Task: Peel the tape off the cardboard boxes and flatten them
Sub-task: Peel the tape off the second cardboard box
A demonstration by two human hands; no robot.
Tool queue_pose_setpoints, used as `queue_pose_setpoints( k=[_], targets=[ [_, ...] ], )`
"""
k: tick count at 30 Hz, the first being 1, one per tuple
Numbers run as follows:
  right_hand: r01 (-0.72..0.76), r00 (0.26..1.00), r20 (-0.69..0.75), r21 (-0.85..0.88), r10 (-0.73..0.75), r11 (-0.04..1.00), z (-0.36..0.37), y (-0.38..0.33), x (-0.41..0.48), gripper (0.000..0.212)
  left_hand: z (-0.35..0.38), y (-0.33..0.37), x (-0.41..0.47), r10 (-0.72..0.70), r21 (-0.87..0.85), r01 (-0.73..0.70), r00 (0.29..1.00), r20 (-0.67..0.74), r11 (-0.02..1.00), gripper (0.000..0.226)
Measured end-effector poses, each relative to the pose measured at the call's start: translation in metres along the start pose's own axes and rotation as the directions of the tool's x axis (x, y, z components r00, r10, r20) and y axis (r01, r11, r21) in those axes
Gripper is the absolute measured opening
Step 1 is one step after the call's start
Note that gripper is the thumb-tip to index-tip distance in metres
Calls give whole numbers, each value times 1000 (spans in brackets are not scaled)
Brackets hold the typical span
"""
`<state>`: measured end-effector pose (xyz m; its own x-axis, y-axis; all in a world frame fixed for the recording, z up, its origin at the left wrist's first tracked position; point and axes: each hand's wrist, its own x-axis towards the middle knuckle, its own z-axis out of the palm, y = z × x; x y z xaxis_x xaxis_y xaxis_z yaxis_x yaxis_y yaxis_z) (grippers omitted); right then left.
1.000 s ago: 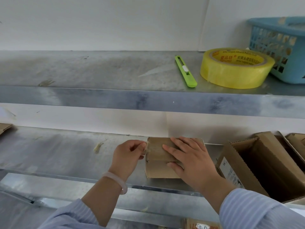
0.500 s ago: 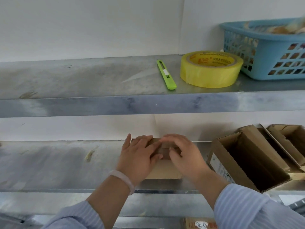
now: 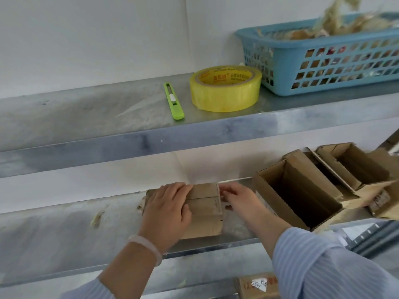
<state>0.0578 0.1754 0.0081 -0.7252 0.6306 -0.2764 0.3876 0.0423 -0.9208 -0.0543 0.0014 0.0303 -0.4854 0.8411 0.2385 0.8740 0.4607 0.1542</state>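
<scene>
**Small sealed carton under both hands on the lower shelf**

The small cardboard box [image 3: 205, 209] sits near the front edge of the lower metal shelf [image 3: 54, 234], a dull, scuffed steel surface. The box is squat and brown, its top flaps closed, a seam line running across the top; glossy tape covers that face, though its edges are hard to make out.

The left hand [image 3: 167, 212] lies flat over the box's left half, palm down, fingers spread across the top — pressing rather than clasping. A pale bangle [image 3: 146, 244] circles that wrist. The right hand [image 3: 239, 199] is at the box's right edge with fingers curled narrowly together at the upper corner; whether they pinch a tape end cannot be told.

Just right of the hands stands an open cardboard box [image 3: 298, 199], tilted, its corrugated rim showing, with a second open box [image 3: 354, 169] behind it.

On the upper metal shelf [image 3: 86, 117] lie a slim green utility knife [image 3: 173, 101], a thick roll of yellow tape [image 3: 225, 88] lying flat just beside it, and a blue lattice basket [image 3: 323, 61] touching the roll — filled with crumpled, translucent scraps.

Both sleeves [image 3: 323, 268] are light blue, finely striped.
</scene>
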Motion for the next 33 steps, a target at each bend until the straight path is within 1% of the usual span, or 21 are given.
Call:
queue_pose_setpoints(
  k=[3,5,7,9,13,15,17,19,20,21,23,25,26,27,28,30,31,32,33],
  targets=[
    [77,997,-14,-172,-81,982,-1,1,2,25,-2,-6,0,28,-22,-29,999,-33,999,52],
    [90,995,-19,-212,-96,973,0,3,5,17,-3,-8,-1,26,-39,-28,999,-43,999,54],
    [99,994,-24,-248,-108,964,0,5,7,13,-3,-10,-2,29,-51,-31,999,-41,998,54],
    [140,988,-14,-315,-152,939,0,7,9,13,-2,-11,-3,35,-75,-37,999,-31,997,54],
    [230,965,8,-518,-263,824,1,-1,15,18,-2,-11,-3,40,-96,-43,999,-33,994,52],
    [253,958,27,-544,-285,800,3,-4,18,20,-2,-12,-3,29,-100,-31,999,-26,994,49],
    [260,956,3,-473,-293,842,2,-7,18,21,-1,-13,-3,18,-94,-20,1000,-18,995,47],
    [269,948,-86,-302,-308,914,-1,-14,19,22,1,-13,-1,8,-68,-9,1000,-12,998,46],
    [289,939,-117,-234,-322,928,-3,-20,20,22,1,-13,1,-2,-54,1,1000,-10,999,46],
    [311,934,-114,-204,-338,928,-5,-26,21,22,1,-13,3,-13,-39,12,1000,-7,999,47],
    [329,936,-51,-227,-349,917,-9,-34,23,20,2,-14,7,-30,-18,30,1000,2,999,49],
    [303,949,-18,-234,-316,924,-14,-32,22,16,3,-16,10,-40,-21,41,999,13,999,51],
    [280,958,-15,-191,-288,941,-17,-28,21,15,4,-17,10,-40,-23,40,999,12,999,51],
    [247,968,-13,-104,-249,963,-19,-23,20,14,5,-17,10,-38,-21,38,999,9,999,51],
    [203,979,-7,21,-203,979,-20,-18,18,13,5,-17,10,-35,-16,35,999,4,999,50],
    [104,993,32,273,-117,956,-20,-11,13,11,6,-16,9,-30,-5,30,1000,-7,1000,49],
    [63,995,55,359,-88,931,-19,-9,11,11,6,-15,8,-28,0,28,1000,-11,1000,48],
    [39,995,71,405,-74,914,-18,-7,9,13,6,-15,8,-27,5,27,1000,-14,1000,48],
    [35,994,78,413,-74,910,-16,-6,8,16,6,-15,8,-27,9,27,1000,-16,1000,49]
  ],
)
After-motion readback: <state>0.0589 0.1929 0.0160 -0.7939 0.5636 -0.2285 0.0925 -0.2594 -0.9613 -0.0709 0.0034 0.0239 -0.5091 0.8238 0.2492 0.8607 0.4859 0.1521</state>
